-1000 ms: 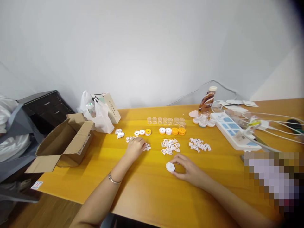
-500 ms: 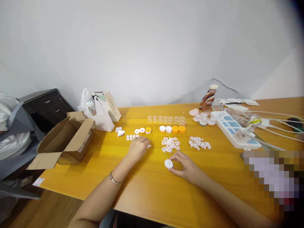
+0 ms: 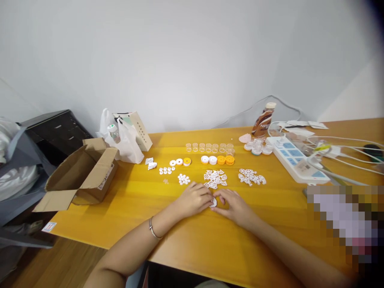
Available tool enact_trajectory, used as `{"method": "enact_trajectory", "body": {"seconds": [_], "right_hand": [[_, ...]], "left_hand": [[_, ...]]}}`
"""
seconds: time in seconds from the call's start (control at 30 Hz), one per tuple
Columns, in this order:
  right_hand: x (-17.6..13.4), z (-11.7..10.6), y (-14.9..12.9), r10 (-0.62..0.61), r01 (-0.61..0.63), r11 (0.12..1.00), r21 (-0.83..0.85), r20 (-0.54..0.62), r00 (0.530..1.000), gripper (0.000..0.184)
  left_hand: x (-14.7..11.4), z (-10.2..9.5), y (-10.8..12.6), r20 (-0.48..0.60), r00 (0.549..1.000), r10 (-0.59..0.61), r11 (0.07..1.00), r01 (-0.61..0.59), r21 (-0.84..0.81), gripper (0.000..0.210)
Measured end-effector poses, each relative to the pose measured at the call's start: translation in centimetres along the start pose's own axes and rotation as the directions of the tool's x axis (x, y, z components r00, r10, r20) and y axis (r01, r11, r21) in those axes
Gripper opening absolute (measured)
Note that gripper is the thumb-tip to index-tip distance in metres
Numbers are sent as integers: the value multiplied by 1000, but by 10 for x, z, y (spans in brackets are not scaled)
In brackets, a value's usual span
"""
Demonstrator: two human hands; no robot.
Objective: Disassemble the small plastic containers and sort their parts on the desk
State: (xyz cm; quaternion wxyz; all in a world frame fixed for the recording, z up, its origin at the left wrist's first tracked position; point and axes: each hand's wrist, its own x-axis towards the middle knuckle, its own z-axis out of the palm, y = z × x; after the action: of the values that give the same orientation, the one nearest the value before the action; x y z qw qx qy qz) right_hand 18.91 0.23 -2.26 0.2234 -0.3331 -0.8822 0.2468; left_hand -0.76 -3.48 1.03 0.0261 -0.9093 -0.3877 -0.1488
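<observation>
Between the thumb and fingers of my right hand [image 3: 237, 207] is a small white round disc [image 3: 214, 203], held low over the table. My left hand [image 3: 195, 199] has its fingers pressed together at the disc's left side, covering part of it. Whatever those fingertips pinch is hidden. Just beyond the hands lies a pile of white openwork pieces [image 3: 215, 179], and a second such pile [image 3: 251, 177] is to the right. Small white round pieces [image 3: 183, 179] sit in a cluster left of the first pile, near rows of small white knobs [image 3: 167, 171].
Farther back stand clear plastic cups [image 3: 209, 147] in a row, with white and orange round cases [image 3: 221, 160] before them. An open cardboard box [image 3: 81, 176] and a plastic bag [image 3: 127, 144] are left. A bottle [image 3: 264, 120] and a power strip [image 3: 295, 160] with cables are right.
My left hand has moved right and nearer, from the small white round pieces to the disc. My right hand keeps the disc in almost the same place.
</observation>
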Motion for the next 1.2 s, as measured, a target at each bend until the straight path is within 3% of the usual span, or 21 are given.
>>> {"method": "enact_trajectory", "body": {"seconds": [0.6,0.83,1.03,1.2], "right_hand": [[1,0,1,-10,10,1000,14,-18,1000,21],[0,0,1,-17,17,1000,-2,-7,1000,19],[1,0,1,-11,11,1000,-6,9,1000,13],[2,-1,-1,-5,5,1000,0,-1,1000,16]], "left_hand": [[4,1,0,1,991,136,983,-135,128,29],[7,3,4,-23,1000,-17,1000,18,17,22],[8,12,14,-43,975,-220,969,214,-124,9],[7,7,13,-143,952,-270,946,235,-225,10]]}}
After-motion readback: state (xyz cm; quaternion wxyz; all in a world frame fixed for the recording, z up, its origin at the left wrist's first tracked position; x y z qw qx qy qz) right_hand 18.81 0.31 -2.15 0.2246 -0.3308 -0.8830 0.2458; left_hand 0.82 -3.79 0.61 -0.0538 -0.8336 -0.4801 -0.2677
